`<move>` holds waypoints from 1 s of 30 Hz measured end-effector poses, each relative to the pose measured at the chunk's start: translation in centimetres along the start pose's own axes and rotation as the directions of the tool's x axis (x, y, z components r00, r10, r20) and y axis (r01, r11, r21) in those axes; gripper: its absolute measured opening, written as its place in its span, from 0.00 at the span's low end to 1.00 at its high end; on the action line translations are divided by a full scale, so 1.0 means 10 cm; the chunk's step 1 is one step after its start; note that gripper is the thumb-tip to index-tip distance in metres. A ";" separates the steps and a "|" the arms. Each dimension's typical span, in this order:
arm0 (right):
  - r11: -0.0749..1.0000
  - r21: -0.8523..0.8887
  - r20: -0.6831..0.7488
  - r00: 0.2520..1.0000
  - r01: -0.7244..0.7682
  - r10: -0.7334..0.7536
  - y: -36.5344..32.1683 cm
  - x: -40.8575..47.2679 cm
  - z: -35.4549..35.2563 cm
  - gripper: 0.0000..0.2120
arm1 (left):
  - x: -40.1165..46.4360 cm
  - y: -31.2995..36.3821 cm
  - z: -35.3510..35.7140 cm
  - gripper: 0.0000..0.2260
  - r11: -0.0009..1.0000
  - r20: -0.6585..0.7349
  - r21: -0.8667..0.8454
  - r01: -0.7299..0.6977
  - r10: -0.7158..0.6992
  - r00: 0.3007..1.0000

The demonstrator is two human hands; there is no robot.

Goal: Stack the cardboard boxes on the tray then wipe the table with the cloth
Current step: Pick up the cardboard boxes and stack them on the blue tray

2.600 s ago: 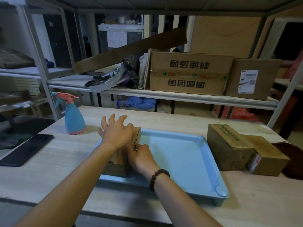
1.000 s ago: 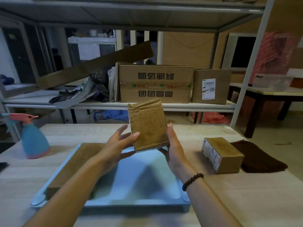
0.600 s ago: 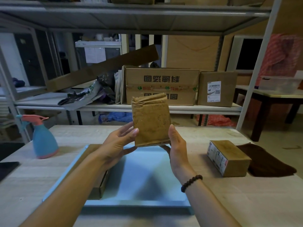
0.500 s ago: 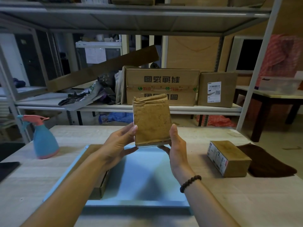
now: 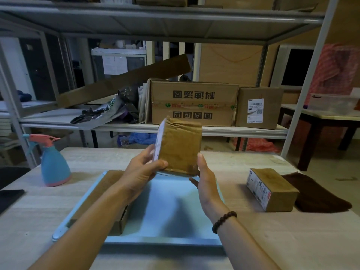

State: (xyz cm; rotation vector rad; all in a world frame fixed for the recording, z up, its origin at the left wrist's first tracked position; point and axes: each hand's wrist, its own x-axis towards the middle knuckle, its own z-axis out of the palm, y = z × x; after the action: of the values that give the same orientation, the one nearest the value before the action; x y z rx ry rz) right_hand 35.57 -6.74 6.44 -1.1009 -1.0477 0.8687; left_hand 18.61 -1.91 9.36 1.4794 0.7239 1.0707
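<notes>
A brown cardboard box (image 5: 180, 147) stands on end in the air above the light blue tray (image 5: 171, 207). My left hand (image 5: 142, 172) grips its left side and lower corner. My right hand (image 5: 204, 182) presses flat against its right lower edge. A flat cardboard box (image 5: 105, 195) lies along the tray's left side, partly hidden by my left forearm. A smaller labelled box (image 5: 272, 189) rests on the table to the right of the tray. The dark brown cloth (image 5: 315, 193) lies just beyond it, at the table's right edge.
A blue spray bottle with a pink trigger (image 5: 52, 162) stands at the left of the wooden table (image 5: 272, 240). A dark phone (image 5: 8, 197) lies at the far left edge. A metal shelf (image 5: 214, 131) with large cartons runs behind the table.
The held box has turned, so its pale left side now shows, and it sits slightly lower. My left hand has shifted to its bottom corner. The view has dipped a little.
</notes>
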 end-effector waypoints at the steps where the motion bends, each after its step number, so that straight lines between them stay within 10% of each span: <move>1: 1.000 -0.013 0.011 1.000 -0.028 0.028 0.00 0.00 0.01 0.23 | 0.01 -0.01 0.01 0.23 0.995 -0.057 0.082 -0.059 0.064 0.996; 6: 0.993 0.023 0.059 0.991 -0.118 0.117 0.05 0.01 0.09 0.41 | -0.03 -0.06 0.03 0.38 0.766 -0.084 0.620 -0.170 0.281 0.956; 10: 0.970 0.047 0.007 0.971 -0.238 0.238 0.09 0.04 0.15 0.38 | -0.12 -0.06 0.19 0.46 0.663 -0.013 0.708 -0.245 0.359 0.933; 17: 0.897 0.069 -0.025 0.898 -0.436 0.439 0.04 0.02 0.10 0.26 | -0.08 -0.06 0.06 0.33 0.892 -0.089 0.448 -0.058 0.109 0.990; 30: 0.849 -0.032 0.007 0.849 -0.527 0.528 0.06 0.02 0.08 0.37 | -0.13 -0.01 0.18 0.26 0.861 -0.160 0.316 0.399 -0.366 0.917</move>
State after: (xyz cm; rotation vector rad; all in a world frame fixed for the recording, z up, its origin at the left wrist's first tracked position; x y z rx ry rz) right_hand 34.82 -6.15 5.99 -1.4426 -0.7733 1.3031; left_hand 19.71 -3.75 9.01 1.4926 1.2674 0.7318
